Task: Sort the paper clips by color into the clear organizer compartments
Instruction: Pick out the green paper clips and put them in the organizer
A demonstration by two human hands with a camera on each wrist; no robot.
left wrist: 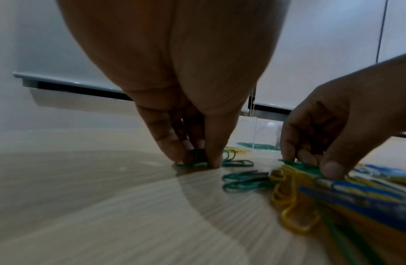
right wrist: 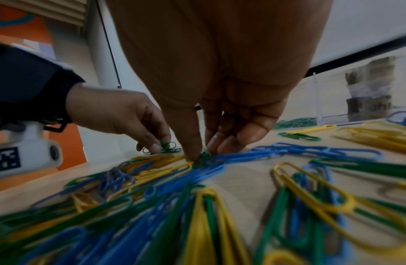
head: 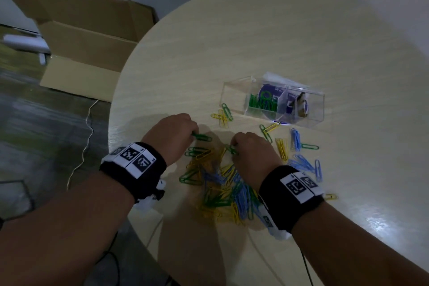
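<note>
A mixed pile of green, yellow and blue paper clips (head: 222, 190) lies on the round table (head: 255, 37). At the pile's far left my left hand (head: 193, 134) pinches a green clip (head: 202, 137) against the tabletop; the left wrist view shows its fingertips (left wrist: 174, 156) pressed on it. My right hand (head: 234, 147) pinches another green clip (head: 232, 150) at the pile's top, seen in the right wrist view (right wrist: 205, 156). The clear organizer (head: 234, 90) stands beyond, with green clips (head: 261, 105) in one compartment.
Loose blue clips (head: 296, 138), yellow clips (head: 282, 149) and a few green ones lie scattered right of the hands. A brownish object (head: 301, 104) fills the organizer's right compartment. An open cardboard box (head: 88, 37) and a cable (head: 86, 127) are on the floor left of the table.
</note>
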